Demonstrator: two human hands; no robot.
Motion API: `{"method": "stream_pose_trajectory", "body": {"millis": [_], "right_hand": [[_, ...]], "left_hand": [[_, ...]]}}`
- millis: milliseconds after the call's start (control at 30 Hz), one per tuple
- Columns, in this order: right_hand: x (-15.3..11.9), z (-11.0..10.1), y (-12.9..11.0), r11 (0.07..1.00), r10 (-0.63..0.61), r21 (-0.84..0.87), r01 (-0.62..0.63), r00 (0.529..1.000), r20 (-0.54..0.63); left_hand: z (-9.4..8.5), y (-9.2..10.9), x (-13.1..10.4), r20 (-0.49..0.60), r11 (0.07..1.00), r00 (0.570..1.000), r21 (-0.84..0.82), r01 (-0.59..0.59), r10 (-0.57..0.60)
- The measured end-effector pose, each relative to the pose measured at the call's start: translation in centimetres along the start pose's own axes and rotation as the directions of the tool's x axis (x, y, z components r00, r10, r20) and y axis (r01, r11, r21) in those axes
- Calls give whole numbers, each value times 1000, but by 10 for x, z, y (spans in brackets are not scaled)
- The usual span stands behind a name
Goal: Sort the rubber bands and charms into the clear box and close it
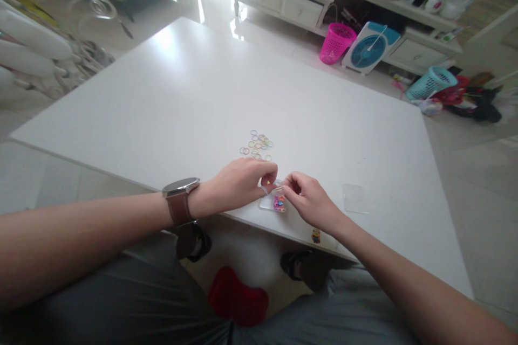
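Note:
My left hand (243, 183), with a watch on its wrist, is closed in a pinch above a small clear plastic box (267, 202). Facing it, the fingers of my right hand (305, 197) are also pinched together. A thin pale band (278, 188) runs between the two sets of fingertips; its exact shape is too small to tell. Purple, orange and blue small pieces (279, 203) lie in the right part of the box. Just beyond my left hand, several thin coloured rings (259, 144) are scattered on the table.
The white table (202, 102) carries a clear flat lid (355, 198) at right and a small yellow cartoon figure (315, 235) by the near edge. A red stool or cushion (238, 297) is below. Beyond stand a pink basket (338, 43) and a blue-white fan (369, 48).

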State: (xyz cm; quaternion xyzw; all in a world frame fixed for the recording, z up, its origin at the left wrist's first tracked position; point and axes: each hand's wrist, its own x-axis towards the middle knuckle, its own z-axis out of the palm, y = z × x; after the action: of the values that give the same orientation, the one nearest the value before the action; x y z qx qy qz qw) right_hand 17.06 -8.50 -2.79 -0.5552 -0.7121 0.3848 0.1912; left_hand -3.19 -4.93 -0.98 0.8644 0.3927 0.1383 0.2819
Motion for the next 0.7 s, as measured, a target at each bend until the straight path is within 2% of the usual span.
{"method": "stream_pose_trajectory", "body": {"millis": [167, 467, 700], "right_hand": [[2, -4, 0, 1000, 9, 1, -9, 1000, -20], [6, -7, 7, 993, 8, -115, -17, 997, -77], [9, -15, 15, 985, 46, -155, -71, 986, -159]], "left_hand": [[0, -5, 1, 2, 998, 999, -51, 32, -32], [1, -6, 3, 2, 992, 1000, -122, 22, -21], [-3, -4, 0, 72, 984, 997, -177, -8, 21]]}}
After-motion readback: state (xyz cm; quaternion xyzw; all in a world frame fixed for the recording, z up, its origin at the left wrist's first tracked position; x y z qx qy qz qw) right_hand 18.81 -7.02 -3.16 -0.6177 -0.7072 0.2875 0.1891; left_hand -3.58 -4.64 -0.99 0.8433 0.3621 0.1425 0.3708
